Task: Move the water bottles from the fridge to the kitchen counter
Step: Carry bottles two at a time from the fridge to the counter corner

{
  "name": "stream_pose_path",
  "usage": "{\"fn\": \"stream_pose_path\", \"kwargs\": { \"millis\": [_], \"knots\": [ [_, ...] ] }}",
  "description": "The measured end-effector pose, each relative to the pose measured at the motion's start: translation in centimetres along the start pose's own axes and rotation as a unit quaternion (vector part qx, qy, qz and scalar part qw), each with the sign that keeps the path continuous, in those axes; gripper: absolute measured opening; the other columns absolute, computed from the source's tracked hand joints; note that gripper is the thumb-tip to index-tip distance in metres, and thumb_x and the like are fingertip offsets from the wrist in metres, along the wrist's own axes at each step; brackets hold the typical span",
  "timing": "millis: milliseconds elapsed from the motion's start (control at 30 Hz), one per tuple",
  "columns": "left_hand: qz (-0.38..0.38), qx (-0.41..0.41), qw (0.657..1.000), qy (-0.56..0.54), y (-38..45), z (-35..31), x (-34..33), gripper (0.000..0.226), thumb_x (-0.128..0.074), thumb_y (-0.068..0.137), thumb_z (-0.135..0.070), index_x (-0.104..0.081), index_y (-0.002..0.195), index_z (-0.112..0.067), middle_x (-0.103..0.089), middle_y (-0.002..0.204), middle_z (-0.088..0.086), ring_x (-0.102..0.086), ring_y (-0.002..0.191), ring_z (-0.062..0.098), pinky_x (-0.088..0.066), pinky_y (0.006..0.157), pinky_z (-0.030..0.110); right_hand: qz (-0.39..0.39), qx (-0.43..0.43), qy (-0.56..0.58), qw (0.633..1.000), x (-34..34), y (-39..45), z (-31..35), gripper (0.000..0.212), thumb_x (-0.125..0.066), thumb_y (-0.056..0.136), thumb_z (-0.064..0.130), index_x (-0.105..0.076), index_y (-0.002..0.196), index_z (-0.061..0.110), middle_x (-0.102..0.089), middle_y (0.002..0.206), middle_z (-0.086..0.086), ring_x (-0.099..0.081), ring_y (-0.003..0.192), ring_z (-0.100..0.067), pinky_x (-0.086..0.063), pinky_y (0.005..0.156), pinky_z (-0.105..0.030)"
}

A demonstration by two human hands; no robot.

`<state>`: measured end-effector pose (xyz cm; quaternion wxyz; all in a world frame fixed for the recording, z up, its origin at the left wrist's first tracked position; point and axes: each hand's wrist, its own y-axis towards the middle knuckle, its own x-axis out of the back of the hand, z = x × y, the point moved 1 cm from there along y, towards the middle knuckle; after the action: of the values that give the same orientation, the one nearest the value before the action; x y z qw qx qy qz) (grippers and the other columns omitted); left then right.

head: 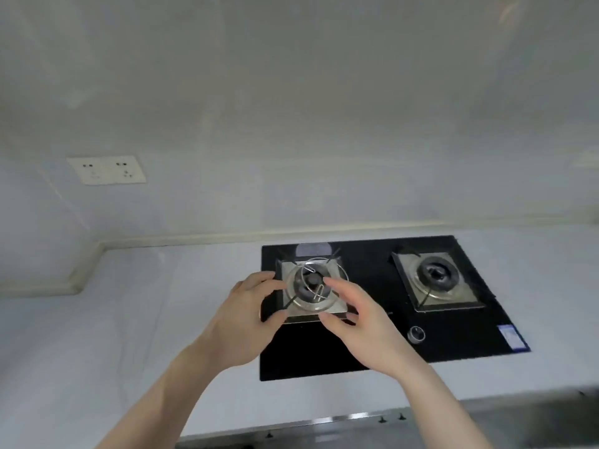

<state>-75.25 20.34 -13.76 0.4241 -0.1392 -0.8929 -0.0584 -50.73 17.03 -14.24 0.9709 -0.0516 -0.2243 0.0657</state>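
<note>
At far left, a double wall socket sits on the pale wall above the white table, whose raised back edge steps around a corner. Your left hand reaches in from below, fingers and thumb curled round the left side of a clear water bottle. The bottle is held in the air, seen almost end-on, so that only its round outline and a pale patch at its far end show. It hangs over the left burner of a black glass gas hob set into the table, and the burner shows through it, bent out of shape. Your right hand cups the bottle's right side, thumb below and fingers curved over the top. Whether the bottle touches the hob cannot be told. Just right of that hand lies a round control knob, with the right burner behind it. A blue label marks the hob's near right corner.
</note>
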Motion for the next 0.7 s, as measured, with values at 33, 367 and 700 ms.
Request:
{"fn": "stream_pose_path", "kwargs": {
  "millis": [33,367,700],
  "knots": [
    [0.015,-0.034,0.999,-0.002,1.3,-1.7,-1.1,0.045,-0.066,0.095,-0.038,-0.057,0.139,-0.041,-0.036,0.146,-0.029,-0.037,0.138,0.004,-0.018,0.108,0.007,-0.030,-0.015,0.016,0.999,1.9,-1.2,-0.8,0.054,-0.074,0.097,0.036,-0.051,0.137,0.063,-0.045,0.143,0.046,-0.041,0.132,0.022,-0.041,0.110,-0.019],
    [0.188,-0.287,0.939,0.004,8.8,-14.5,-9.1,0.043,-0.064,0.095,-0.048,-0.051,0.136,-0.053,-0.029,0.145,-0.042,-0.041,0.122,-0.005,-0.030,0.102,0.014,-0.321,-0.132,0.053,0.936,11.2,-13.1,-3.8,0.051,-0.072,0.096,0.040,-0.052,0.138,0.061,-0.045,0.143,0.046,-0.044,0.137,0.010,-0.043,0.105,-0.014],
    [0.282,-0.453,0.846,-0.014,8.7,-25.1,-14.6,0.045,-0.062,0.096,-0.048,-0.050,0.140,-0.049,-0.028,0.152,-0.036,-0.030,0.138,-0.007,-0.025,0.103,0.005,-0.494,-0.175,0.029,0.851,13.0,-23.5,-2.6,0.049,-0.074,0.097,0.033,-0.055,0.135,0.058,-0.047,0.146,0.039,-0.043,0.131,0.020,-0.044,0.112,-0.022]
  ]
}}
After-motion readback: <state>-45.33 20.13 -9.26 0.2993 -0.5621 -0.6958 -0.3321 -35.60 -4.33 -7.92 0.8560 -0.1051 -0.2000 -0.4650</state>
